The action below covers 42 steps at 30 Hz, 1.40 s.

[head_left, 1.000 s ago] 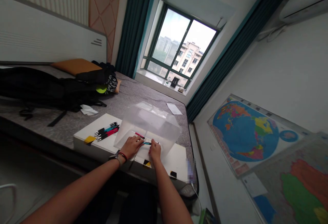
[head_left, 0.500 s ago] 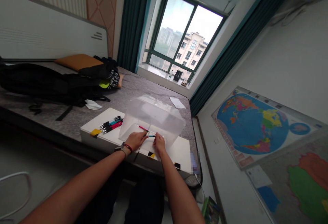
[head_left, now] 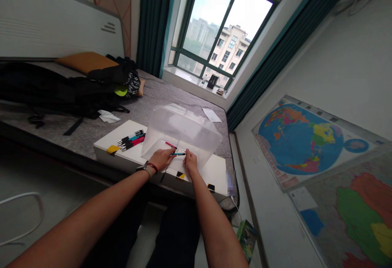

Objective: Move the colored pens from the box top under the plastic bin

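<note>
My left hand [head_left: 163, 159] and my right hand [head_left: 190, 161] meet over the opening of a clear plastic box [head_left: 183, 131] lying tipped toward me. Between them is a blue pen [head_left: 178, 154], its left end pinched by my left fingers and its right end at my closed right fingertips. A red pen part [head_left: 170, 144] lies just beyond my left hand, inside the box. Left of the box, several pens [head_left: 131, 140] with black, blue and red barrels lie in a bunch on a white box [head_left: 104, 142].
The white boxes rest on a grey bed [head_left: 171, 90]. Farther back lie a black bag [head_left: 58, 92], a crumpled tissue [head_left: 108, 116] and a white sheet of paper [head_left: 211, 115]. To the right, a world map [head_left: 300, 141] hangs on the wall.
My view has tilted down a little. Both hands stay over the clear box; the blue pen lies more level, and more of it shows between my fingers.
</note>
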Each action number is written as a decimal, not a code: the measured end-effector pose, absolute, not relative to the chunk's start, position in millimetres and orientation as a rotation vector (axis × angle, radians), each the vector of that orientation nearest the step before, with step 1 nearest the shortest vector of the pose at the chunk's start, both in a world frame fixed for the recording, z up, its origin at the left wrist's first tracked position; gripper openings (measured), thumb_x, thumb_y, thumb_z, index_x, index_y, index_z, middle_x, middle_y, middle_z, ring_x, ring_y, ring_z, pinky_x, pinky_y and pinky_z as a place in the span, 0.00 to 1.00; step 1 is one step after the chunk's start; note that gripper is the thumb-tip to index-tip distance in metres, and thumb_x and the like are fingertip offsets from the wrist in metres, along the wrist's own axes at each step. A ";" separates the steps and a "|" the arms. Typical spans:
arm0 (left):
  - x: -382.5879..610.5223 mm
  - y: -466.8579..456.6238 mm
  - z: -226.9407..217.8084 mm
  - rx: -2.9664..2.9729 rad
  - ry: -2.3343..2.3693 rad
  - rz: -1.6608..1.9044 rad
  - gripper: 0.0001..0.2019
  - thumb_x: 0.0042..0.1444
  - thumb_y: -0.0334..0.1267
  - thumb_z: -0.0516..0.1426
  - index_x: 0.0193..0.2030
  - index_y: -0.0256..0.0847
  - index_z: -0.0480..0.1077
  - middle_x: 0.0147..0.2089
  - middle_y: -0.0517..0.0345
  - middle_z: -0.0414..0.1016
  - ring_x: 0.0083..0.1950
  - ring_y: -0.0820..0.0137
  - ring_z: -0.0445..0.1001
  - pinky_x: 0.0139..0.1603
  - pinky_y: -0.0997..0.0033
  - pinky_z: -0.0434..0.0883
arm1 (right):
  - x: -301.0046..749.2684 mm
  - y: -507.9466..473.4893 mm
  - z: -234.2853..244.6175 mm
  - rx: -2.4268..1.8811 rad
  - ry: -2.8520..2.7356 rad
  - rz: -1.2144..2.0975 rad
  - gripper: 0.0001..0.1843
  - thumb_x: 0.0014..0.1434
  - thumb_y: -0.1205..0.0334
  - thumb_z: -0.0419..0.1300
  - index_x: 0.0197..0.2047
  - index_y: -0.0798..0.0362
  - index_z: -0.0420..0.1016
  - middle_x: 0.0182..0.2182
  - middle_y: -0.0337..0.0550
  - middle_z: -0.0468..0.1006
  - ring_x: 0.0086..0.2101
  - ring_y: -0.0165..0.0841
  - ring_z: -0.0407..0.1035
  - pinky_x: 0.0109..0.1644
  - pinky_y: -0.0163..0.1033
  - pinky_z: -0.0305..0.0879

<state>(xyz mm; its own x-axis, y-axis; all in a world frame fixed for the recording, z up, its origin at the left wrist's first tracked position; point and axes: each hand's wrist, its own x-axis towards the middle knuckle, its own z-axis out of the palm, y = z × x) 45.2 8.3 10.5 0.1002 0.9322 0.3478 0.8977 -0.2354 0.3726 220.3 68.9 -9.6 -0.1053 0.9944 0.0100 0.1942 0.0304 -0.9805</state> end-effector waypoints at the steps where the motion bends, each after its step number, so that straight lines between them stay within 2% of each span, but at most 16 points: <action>1: 44.9 8.5 10.6 2.288 1.873 0.818 0.19 0.65 0.51 0.44 0.49 0.44 0.69 0.39 0.50 0.78 0.39 0.63 0.75 0.42 0.67 0.66 | 219.8 68.7 -9.6 -1.281 -1.420 1.180 0.25 0.61 0.40 0.49 0.23 0.51 0.64 0.12 0.33 0.62 0.15 0.30 0.58 0.21 0.34 0.54; 5: 45.5 9.9 9.7 2.344 1.853 0.840 0.20 0.67 0.48 0.42 0.43 0.42 0.71 0.39 0.49 0.77 0.42 0.64 0.74 0.44 0.66 0.65 | 218.6 68.9 -11.1 -1.255 -1.393 1.194 0.24 0.60 0.40 0.50 0.23 0.50 0.62 0.12 0.32 0.62 0.15 0.29 0.57 0.20 0.34 0.53; 9: 46.8 11.0 4.9 2.307 1.935 0.773 0.22 0.67 0.48 0.39 0.39 0.41 0.71 0.35 0.49 0.77 0.37 0.64 0.74 0.40 0.67 0.65 | 218.4 69.0 -11.6 -1.247 -1.436 1.193 0.24 0.60 0.40 0.49 0.23 0.50 0.61 0.13 0.32 0.63 0.16 0.28 0.58 0.21 0.33 0.55; 14: 45.1 11.3 0.2 2.230 1.982 0.745 0.24 0.66 0.52 0.39 0.45 0.42 0.70 0.34 0.49 0.78 0.34 0.64 0.75 0.35 0.69 0.63 | 217.4 69.2 -11.1 -1.228 -1.447 1.207 0.23 0.60 0.41 0.50 0.24 0.51 0.63 0.14 0.33 0.64 0.16 0.28 0.59 0.21 0.33 0.56; 17: 43.2 11.3 0.6 2.220 1.936 0.797 0.24 0.64 0.57 0.43 0.52 0.44 0.69 0.36 0.50 0.78 0.36 0.63 0.76 0.35 0.70 0.63 | 217.5 69.9 -11.9 -1.239 -1.443 1.217 0.22 0.60 0.42 0.50 0.26 0.51 0.64 0.15 0.34 0.66 0.16 0.27 0.60 0.20 0.33 0.56; 19: 42.3 11.4 0.9 2.226 1.883 0.825 0.23 0.63 0.57 0.45 0.53 0.47 0.69 0.39 0.51 0.79 0.39 0.64 0.76 0.36 0.71 0.63 | 217.8 70.3 -12.8 -1.251 -1.442 1.205 0.22 0.59 0.42 0.50 0.27 0.52 0.65 0.16 0.34 0.67 0.15 0.27 0.59 0.20 0.32 0.55; 22: 42.0 11.5 0.4 2.237 1.833 0.838 0.21 0.64 0.56 0.44 0.49 0.48 0.71 0.40 0.53 0.79 0.40 0.65 0.75 0.37 0.71 0.64 | 217.9 70.6 -14.4 -1.258 -1.445 1.175 0.21 0.59 0.42 0.51 0.28 0.52 0.65 0.16 0.33 0.68 0.16 0.27 0.60 0.20 0.32 0.55; 27: 43.2 11.3 -1.2 2.230 1.852 0.880 0.22 0.66 0.53 0.41 0.41 0.45 0.72 0.39 0.51 0.78 0.39 0.66 0.74 0.38 0.70 0.64 | 217.0 70.7 -16.3 -1.280 -1.464 1.139 0.20 0.59 0.43 0.51 0.28 0.51 0.64 0.17 0.33 0.68 0.16 0.27 0.61 0.20 0.32 0.56; 33: 44.7 11.6 -4.2 2.193 1.912 0.828 0.26 0.66 0.55 0.40 0.39 0.42 0.72 0.34 0.49 0.77 0.36 0.65 0.74 0.36 0.69 0.63 | 215.7 69.0 -15.1 -1.292 -1.440 1.129 0.20 0.60 0.43 0.51 0.28 0.52 0.65 0.17 0.33 0.67 0.17 0.27 0.62 0.21 0.32 0.57; 35: 44.8 11.8 -4.6 2.181 1.910 0.812 0.26 0.65 0.56 0.40 0.41 0.42 0.72 0.34 0.49 0.77 0.35 0.65 0.75 0.36 0.69 0.63 | 215.9 68.8 -14.7 -1.297 -1.448 1.121 0.20 0.60 0.43 0.51 0.28 0.52 0.65 0.17 0.33 0.67 0.17 0.28 0.62 0.21 0.32 0.57; 39: 42.4 11.2 -2.4 2.190 1.872 0.811 0.25 0.63 0.58 0.44 0.53 0.45 0.68 0.36 0.50 0.78 0.35 0.63 0.76 0.35 0.69 0.63 | 216.7 69.9 -15.8 -1.309 -1.446 1.114 0.20 0.60 0.43 0.50 0.29 0.52 0.65 0.17 0.33 0.67 0.17 0.28 0.62 0.21 0.32 0.57; 42: 40.6 9.6 1.0 2.214 1.839 0.802 0.22 0.64 0.56 0.44 0.53 0.47 0.68 0.38 0.52 0.78 0.36 0.64 0.76 0.35 0.70 0.63 | 216.9 71.6 -18.0 -1.315 -1.448 1.098 0.20 0.60 0.43 0.50 0.29 0.52 0.66 0.16 0.33 0.67 0.17 0.28 0.62 0.21 0.32 0.57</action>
<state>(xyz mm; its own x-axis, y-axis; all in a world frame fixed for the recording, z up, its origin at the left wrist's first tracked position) 40.6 9.6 1.0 0.1034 0.9479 0.3012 0.8656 -0.2349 0.4422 216.9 71.6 -18.0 -0.0652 0.9971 0.0396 0.2309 0.0537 -0.9715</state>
